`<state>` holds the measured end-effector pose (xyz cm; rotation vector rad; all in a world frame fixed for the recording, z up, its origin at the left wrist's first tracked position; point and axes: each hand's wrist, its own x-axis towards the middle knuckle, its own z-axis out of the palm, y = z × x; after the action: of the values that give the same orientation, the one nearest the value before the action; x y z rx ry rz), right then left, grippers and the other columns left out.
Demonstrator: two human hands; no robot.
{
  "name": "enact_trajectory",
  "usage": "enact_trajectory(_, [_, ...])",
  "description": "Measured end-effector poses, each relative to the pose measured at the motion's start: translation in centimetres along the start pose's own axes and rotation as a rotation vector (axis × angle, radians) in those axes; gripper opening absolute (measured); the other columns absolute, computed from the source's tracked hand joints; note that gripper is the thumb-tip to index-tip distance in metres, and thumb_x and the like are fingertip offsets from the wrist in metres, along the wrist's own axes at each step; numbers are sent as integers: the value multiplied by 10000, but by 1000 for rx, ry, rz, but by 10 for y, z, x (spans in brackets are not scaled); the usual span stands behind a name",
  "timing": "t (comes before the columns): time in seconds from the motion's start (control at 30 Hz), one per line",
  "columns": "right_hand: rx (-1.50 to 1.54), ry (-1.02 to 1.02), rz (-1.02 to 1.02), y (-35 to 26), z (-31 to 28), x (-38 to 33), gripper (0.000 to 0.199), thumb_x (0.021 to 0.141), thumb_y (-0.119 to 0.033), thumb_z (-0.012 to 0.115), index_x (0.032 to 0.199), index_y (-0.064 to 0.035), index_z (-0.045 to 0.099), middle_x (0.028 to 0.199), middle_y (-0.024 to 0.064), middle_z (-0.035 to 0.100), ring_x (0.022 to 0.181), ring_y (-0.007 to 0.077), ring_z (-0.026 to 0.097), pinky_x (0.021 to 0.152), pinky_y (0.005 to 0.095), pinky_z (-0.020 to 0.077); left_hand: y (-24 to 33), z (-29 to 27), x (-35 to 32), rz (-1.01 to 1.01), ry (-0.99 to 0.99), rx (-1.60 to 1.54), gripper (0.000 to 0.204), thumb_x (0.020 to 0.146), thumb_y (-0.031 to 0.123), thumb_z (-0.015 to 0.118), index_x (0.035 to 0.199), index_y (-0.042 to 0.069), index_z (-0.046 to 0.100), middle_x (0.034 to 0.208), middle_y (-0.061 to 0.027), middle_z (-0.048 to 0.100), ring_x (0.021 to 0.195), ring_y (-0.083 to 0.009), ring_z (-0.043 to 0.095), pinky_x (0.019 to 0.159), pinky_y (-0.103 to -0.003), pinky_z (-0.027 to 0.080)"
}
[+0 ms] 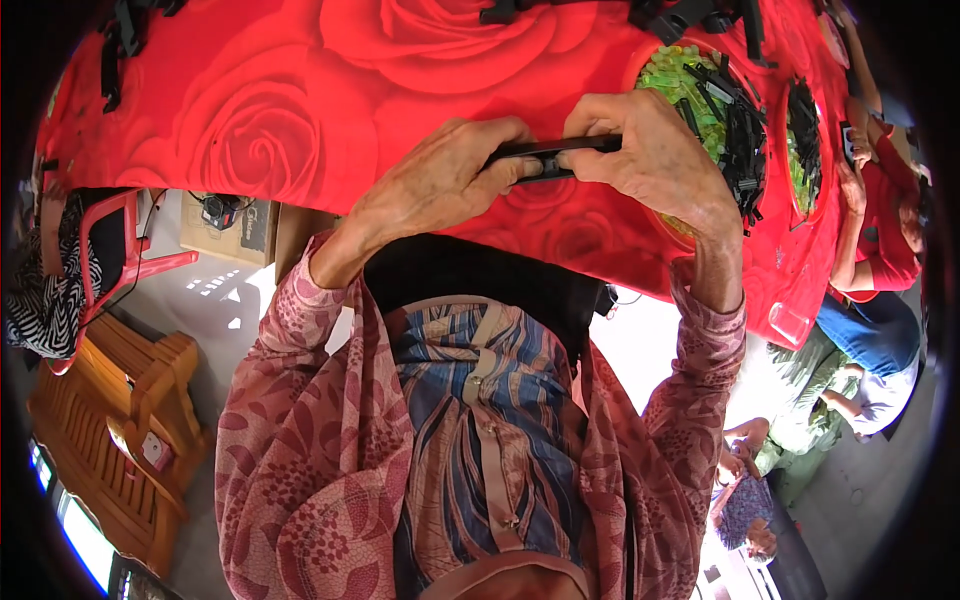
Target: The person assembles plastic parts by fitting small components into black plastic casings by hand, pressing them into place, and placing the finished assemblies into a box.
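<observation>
Both hands are raised over the near edge of the red rose-patterned table cover point(350, 110). A slim, black, elongated plastic-looking piece point(553, 148) spans the gap between them. My left hand point(435, 178) grips its left end between thumb and curled fingers. The other end is pinched by my right hand point(655, 150), its thumb pressing toward the middle. A second short dark part shows just below the long one near the thumbs; I cannot tell whether they are joined. Beside my right hand is a round container point(679, 226) holding black strips point(738, 130) and green translucent pieces point(690, 80), partly hidden by that hand.
Another container of black and green pieces point(803, 150) stands farther right. Dark parts point(690, 15) lie along the table's far side. A person in red point(885, 220) works at the right. A red chair point(120, 250), cardboard box point(228, 232) and wooden bench point(120, 430) are at left.
</observation>
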<state>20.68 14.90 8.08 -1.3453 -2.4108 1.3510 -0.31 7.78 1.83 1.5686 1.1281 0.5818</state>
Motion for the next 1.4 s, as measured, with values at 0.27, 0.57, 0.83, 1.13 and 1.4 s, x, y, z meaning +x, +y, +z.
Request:
enact_trajectory(0.27, [-54,-118,10,-10,3,2,162,754,-89,696,773,41,603,563,79,535,520,123,458,494,325,348,-10,1,-3,95,21,-36,269,966,199,618,1052,-56,626,653,-144,561,555,-210,519,546,-390,414])
enact_trajectory(0.57, [127,-122,-39,0,30,4,190,724,-110,681,769,66,622,528,93,531,484,131,466,461,330,348,-5,-7,-16,-100,-80,-18,214,939,118,633,1050,-65,637,705,-105,583,615,-146,508,577,-346,420])
enact_trajectory(0.83, [219,-117,-33,11,39,6,207,721,-113,686,797,75,643,550,99,581,503,117,511,468,311,378,-12,-2,-14,-12,51,133,217,904,155,668,920,-60,649,581,-148,507,525,-196,480,535,-387,370])
enact_trajectory(1.13, [268,-102,-33,15,39,7,190,746,-93,683,829,75,658,598,93,620,520,114,540,473,302,397,-4,-3,-11,-86,47,101,256,907,191,663,901,-65,655,532,-126,478,478,-195,456,518,-391,356])
enact_trajectory(1.4, [326,-163,109,-1,14,2,141,842,-19,669,970,41,670,709,31,641,622,70,565,573,228,458,10,-21,-4,-186,-172,-81,228,970,168,632,1107,-14,643,764,-22,566,711,-105,547,618,-275,431])
